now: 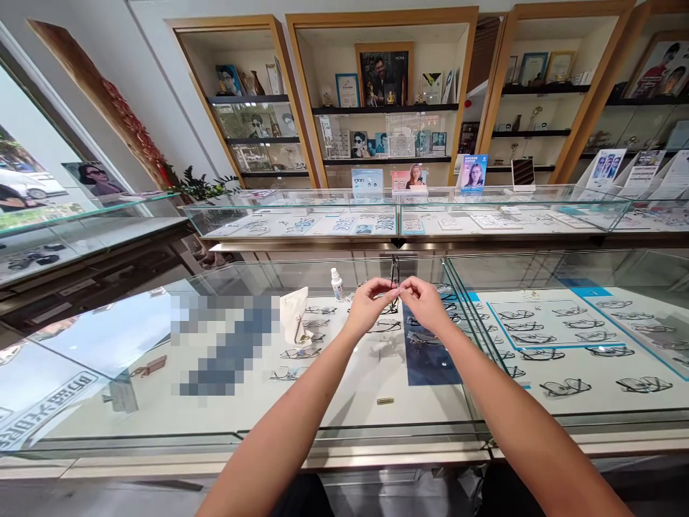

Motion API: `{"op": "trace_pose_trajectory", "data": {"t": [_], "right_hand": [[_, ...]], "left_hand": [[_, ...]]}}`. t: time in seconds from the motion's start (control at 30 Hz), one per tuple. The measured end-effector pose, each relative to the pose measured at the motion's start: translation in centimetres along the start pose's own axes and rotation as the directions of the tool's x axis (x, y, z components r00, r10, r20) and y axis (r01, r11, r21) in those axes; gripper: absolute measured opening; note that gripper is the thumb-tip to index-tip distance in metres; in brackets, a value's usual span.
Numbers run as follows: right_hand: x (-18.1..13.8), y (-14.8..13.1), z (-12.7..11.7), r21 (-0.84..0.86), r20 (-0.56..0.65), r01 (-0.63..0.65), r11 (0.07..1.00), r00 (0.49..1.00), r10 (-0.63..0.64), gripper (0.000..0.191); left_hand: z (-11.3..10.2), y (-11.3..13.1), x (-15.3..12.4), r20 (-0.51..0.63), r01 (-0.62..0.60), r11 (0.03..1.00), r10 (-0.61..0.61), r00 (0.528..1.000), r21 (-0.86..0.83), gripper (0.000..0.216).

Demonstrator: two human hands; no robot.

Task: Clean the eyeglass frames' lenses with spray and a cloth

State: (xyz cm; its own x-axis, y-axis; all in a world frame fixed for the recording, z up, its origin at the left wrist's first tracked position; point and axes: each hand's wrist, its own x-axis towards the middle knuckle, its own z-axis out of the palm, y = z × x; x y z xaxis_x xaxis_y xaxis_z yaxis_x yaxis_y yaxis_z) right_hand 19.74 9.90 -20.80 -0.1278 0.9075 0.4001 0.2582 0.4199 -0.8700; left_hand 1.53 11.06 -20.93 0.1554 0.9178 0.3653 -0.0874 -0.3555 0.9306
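Observation:
Above the glass counter, my left hand point(373, 301) and my right hand point(424, 301) meet, their fingertips pinched together. Between them is a pair of glasses point(395, 270) with a thin dark frame, part of it rising above the fingers. The fingers hide much of the frame. To the left of my left hand stands a small white bottle point(336, 285), upright. A crumpled whitish cloth point(294, 317) is farther left. A small brass-coloured piece point(385, 401) lies nearer to me, below the hands.
Rows of glasses point(532, 337) are laid out in the glass display counter point(344, 434) on the right. A second glass display case point(398, 215) crosses behind it, with cardboard signs point(474, 172) on top. Reflections cover the counter's left part, and a blurred patch hides some of it.

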Motion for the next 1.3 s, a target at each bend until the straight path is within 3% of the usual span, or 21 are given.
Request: {"op": "trace_pose_trajectory", "data": {"t": [0.23,0.5,0.83,0.93,1.03,1.17,1.3], "right_hand": [[0.5,0.3,0.0,0.169,-0.012,-0.036,0.985,0.999,0.038,0.03],[1.0,0.2,-0.4,0.319,0.091,-0.147,0.936,0.988,0.125,0.044],[0.8,-0.5,-0.4,0.422,0.118,-0.257,0.869,0.966,0.229,0.032],[1.0,-0.2,-0.4,0.387,0.034,-0.218,0.896,0.974,0.223,0.031],[0.9,0.0,-0.8,0.236,-0.17,-0.097,0.967,0.975,0.139,0.029],[0.5,0.0,-1.6,-0.109,-0.427,-0.009,0.994,0.904,-0.039,0.027],[0.7,0.3,-2.3,-0.159,-0.561,-0.001,0.987,0.823,-0.089,0.027]], "left_hand": [[-0.3,-0.6,0.2,0.031,-0.009,0.998,0.011,0.999,-0.055,0.048],[-0.5,-0.5,0.4,0.012,-0.013,0.998,0.014,1.0,-0.068,0.05],[-0.3,-0.4,0.4,0.02,-0.034,0.998,0.035,0.999,-0.062,0.051],[-0.5,-0.5,0.4,0.003,-0.029,0.997,0.029,1.0,-0.07,0.05],[-0.6,-0.8,0.5,-0.027,-0.031,0.999,0.03,0.999,-0.04,0.05],[-0.8,-1.0,0.5,-0.043,-0.064,0.997,0.066,0.997,0.044,0.047],[-0.6,-0.6,0.0,0.02,-0.065,0.987,0.062,0.998,0.147,0.042]]}}
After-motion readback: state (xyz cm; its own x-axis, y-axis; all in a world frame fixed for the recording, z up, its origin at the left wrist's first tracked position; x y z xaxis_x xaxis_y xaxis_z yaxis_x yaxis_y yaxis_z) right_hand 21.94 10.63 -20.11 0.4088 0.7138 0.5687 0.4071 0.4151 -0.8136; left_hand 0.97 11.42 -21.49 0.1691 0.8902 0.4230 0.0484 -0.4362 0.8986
